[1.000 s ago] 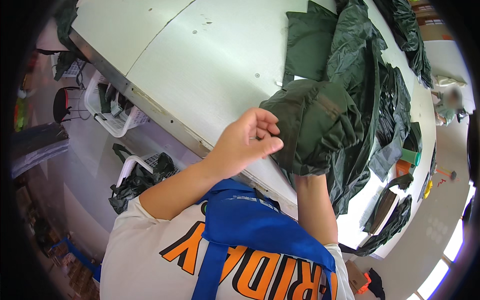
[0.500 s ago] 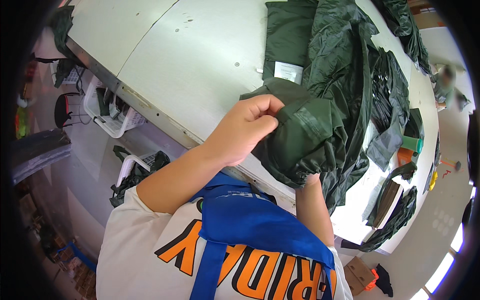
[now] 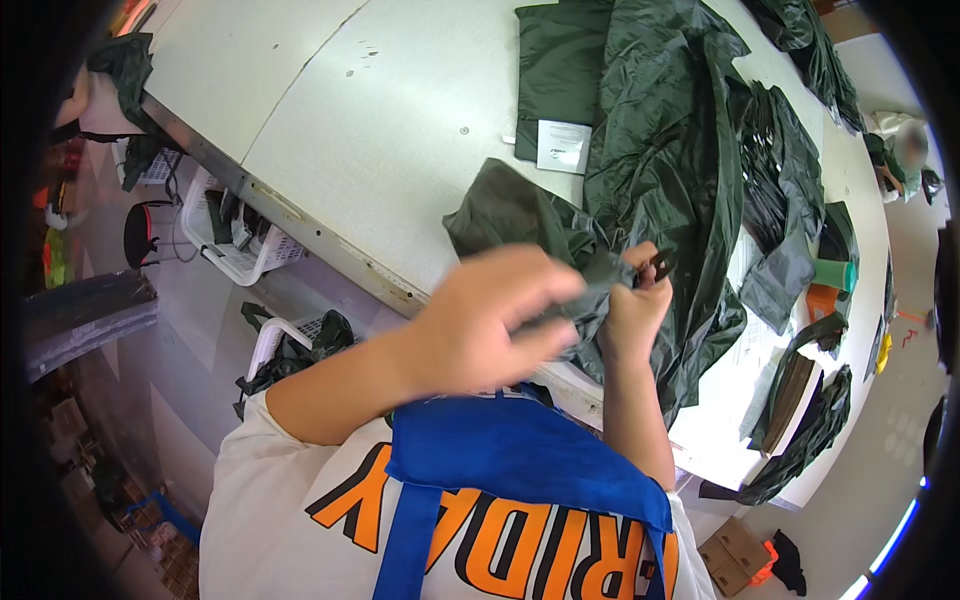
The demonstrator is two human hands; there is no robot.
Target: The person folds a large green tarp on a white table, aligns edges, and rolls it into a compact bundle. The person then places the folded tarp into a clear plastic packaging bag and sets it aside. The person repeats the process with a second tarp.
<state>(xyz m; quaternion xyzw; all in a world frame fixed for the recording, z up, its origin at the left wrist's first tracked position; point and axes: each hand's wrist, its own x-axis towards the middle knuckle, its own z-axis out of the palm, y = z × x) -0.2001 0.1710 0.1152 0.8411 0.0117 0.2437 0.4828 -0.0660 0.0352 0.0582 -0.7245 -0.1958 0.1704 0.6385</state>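
Observation:
My left hand (image 3: 495, 320) is smeared by motion, with its thumb and fingers apart. It hovers over the near table edge, in front of a dark green fabric piece (image 3: 515, 212). My right hand (image 3: 637, 308) is closed around a bunched part of that thin, shiny fabric. A small dark object (image 3: 661, 264) shows at its fingers, too unclear to name. Beyond and beside the hands spreads a larger crumpled dark green sheet of fabric (image 3: 665, 130). A folded green piece (image 3: 560, 75) with a white label (image 3: 563, 147) lies at its left.
The white table (image 3: 390, 130) has a metal edge running diagonally. White baskets (image 3: 245, 262) with dark fabric stand below it at left. More green fabric bundles (image 3: 785, 180), a green cylinder (image 3: 834, 274) and an orange object (image 3: 822, 302) lie at right. Another person (image 3: 900, 155) is at the far right.
My left hand has let go of the fabric and moved down. My right hand, before mostly covered by the fabric, now shows and grips it bunched together. The fabric piece has flopped to the left.

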